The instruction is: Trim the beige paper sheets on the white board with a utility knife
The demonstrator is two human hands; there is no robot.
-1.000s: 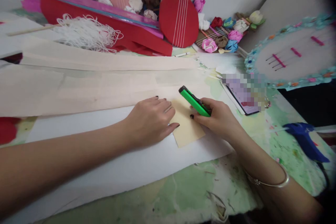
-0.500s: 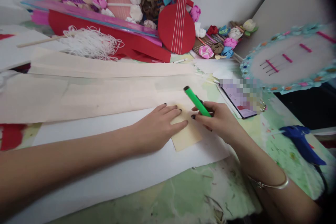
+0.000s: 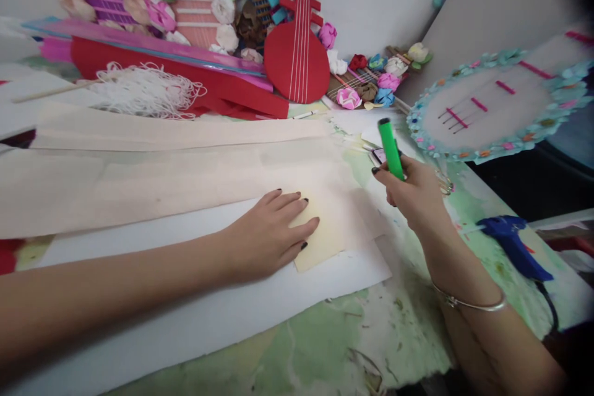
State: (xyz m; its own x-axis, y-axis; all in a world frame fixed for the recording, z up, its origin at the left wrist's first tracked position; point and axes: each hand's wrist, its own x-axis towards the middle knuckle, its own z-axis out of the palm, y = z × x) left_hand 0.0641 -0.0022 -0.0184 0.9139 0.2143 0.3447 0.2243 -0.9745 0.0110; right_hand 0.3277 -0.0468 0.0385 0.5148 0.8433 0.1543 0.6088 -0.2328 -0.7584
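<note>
My left hand [image 3: 264, 235] lies flat with its fingers spread, pressing on a small pale yellow piece of paper [image 3: 325, 241]. That piece rests on a large white sheet [image 3: 185, 309] and reaches the edge of a long cream paper strip [image 3: 223, 179]. Off to the right, my right hand [image 3: 415, 192] is raised above the table, closed around a green utility knife [image 3: 391, 148]. The knife's black-capped end points up; its lower end is hidden in my fingers.
A blue glue gun [image 3: 515, 244] lies at the right. Behind my right hand is a partly covered phone [image 3: 379, 155]. White string [image 3: 146, 90], a red paper lute [image 3: 297, 62] and paper flowers line the back. A flower-edged oval fan [image 3: 492, 105] stands at the right.
My right hand has lifted away from the yellow paper to the right with the utility knife, which now stands more upright. My left hand stays on the paper. The view has shifted slightly.
</note>
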